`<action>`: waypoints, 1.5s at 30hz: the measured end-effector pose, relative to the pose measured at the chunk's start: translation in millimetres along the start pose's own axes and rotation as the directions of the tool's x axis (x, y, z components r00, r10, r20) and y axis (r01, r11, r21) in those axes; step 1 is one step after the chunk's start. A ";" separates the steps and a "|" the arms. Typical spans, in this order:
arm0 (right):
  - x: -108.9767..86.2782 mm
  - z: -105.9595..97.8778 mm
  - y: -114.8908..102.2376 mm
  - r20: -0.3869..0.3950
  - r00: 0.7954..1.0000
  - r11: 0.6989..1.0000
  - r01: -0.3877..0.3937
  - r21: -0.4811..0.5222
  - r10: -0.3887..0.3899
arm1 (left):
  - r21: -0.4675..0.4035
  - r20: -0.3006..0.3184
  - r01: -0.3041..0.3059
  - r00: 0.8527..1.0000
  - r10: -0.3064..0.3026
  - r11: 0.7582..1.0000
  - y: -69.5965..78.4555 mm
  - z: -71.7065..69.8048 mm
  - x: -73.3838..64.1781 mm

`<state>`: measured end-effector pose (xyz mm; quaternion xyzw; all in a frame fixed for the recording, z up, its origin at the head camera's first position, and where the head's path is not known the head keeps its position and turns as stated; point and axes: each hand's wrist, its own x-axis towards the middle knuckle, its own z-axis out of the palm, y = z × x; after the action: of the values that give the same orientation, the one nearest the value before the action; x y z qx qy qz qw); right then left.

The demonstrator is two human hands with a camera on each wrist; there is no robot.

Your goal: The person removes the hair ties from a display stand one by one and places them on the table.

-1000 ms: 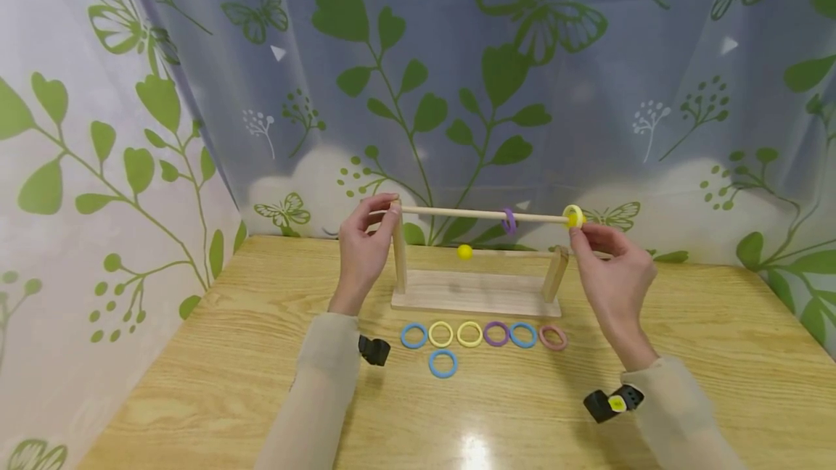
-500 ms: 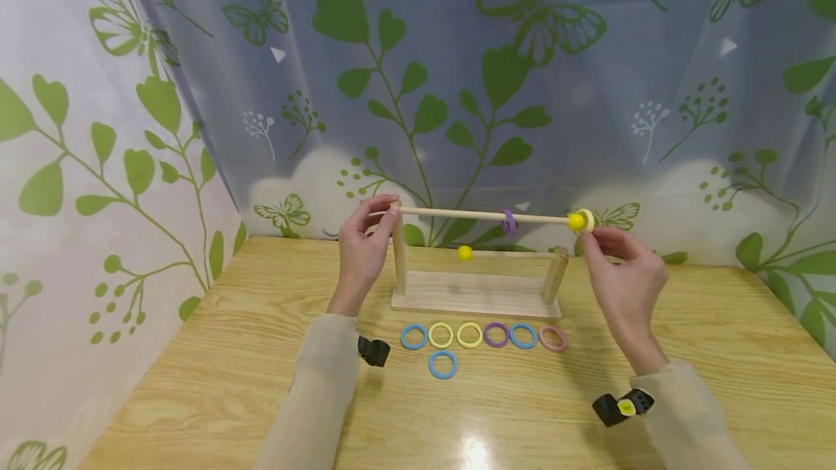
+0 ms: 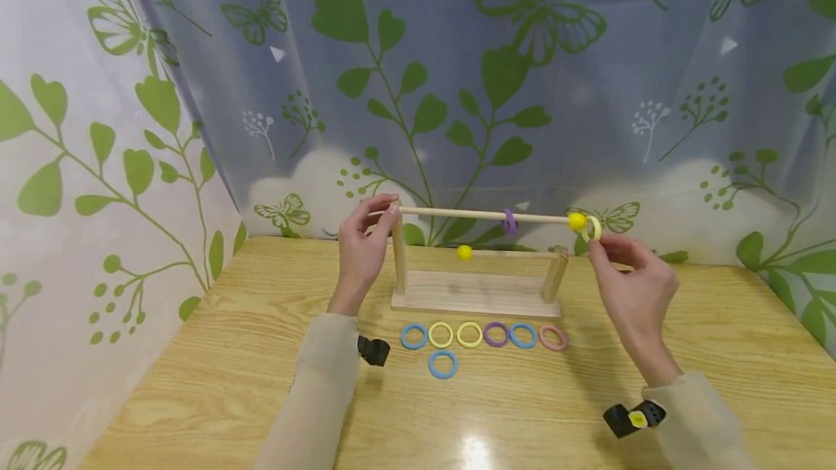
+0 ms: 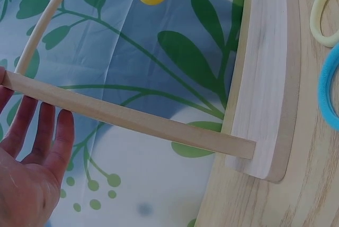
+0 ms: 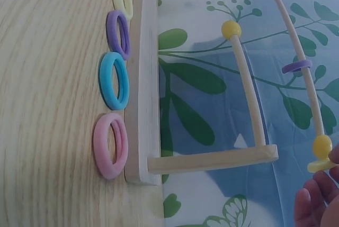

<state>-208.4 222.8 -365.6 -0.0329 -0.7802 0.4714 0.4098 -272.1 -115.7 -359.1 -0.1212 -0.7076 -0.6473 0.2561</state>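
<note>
A wooden stand [image 3: 477, 294] has two posts, each with a rod reaching sideways. My left hand [image 3: 362, 249] holds the top of the taller left post [image 4: 127, 116], thumb in front. From there the upper rod [image 3: 451, 214] runs right to a yellow ball [image 3: 577, 221] at its tip, and a purple ring [image 3: 509, 222] hangs on it. Between thumb and fingers, my right hand [image 3: 636, 281] pinches a pale yellow ring [image 3: 595, 227] just right of that ball. In the right wrist view this ring [image 5: 319, 165] sits just past the ball's end; whether they touch I cannot tell.
A lower rod [image 3: 512, 254] from the short right post ends in another yellow ball [image 3: 464, 252]. Before the stand lie several rings in a row, including a purple one [image 3: 496, 334] and a pink one [image 3: 553, 338]. A blue ring [image 3: 443, 364] lies nearer. A patterned curtain [image 3: 418, 93] hangs behind.
My right hand has moved right with the pale yellow ring, which was around the end ball and is now beyond it. My left hand and the purple ring have stayed put.
</note>
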 end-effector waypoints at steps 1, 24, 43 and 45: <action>-0.4 -0.8 0.0 0.001 1.000 1.000 -0.002 -0.003 0.002 | 0.001 0.002 -0.003 1.000 0.003 1.000 0.2 -0.2 -0.1; -14.6 -10.5 5.0 0.090 0.996 0.999 -0.020 -0.046 0.024 | -0.003 0.008 -0.013 1.000 0.013 1.000 0.5 -1.3 -0.3; -37.0 -3.5 9.5 0.231 0.967 0.993 -0.097 -0.065 0.109 | -0.008 0.002 -0.001 1.000 0.001 1.000 0.3 -0.5 0.4; -38.5 -2.1 10.0 0.239 0.964 0.991 -0.105 -0.079 0.121 | -0.006 0.001 -0.002 1.000 0.002 1.000 0.0 -0.6 0.4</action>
<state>-184.9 212.9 -396.1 -0.0326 -0.8364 0.4687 0.2824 -272.3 -116.4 -358.9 -0.1229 -0.7057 -0.6490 0.2563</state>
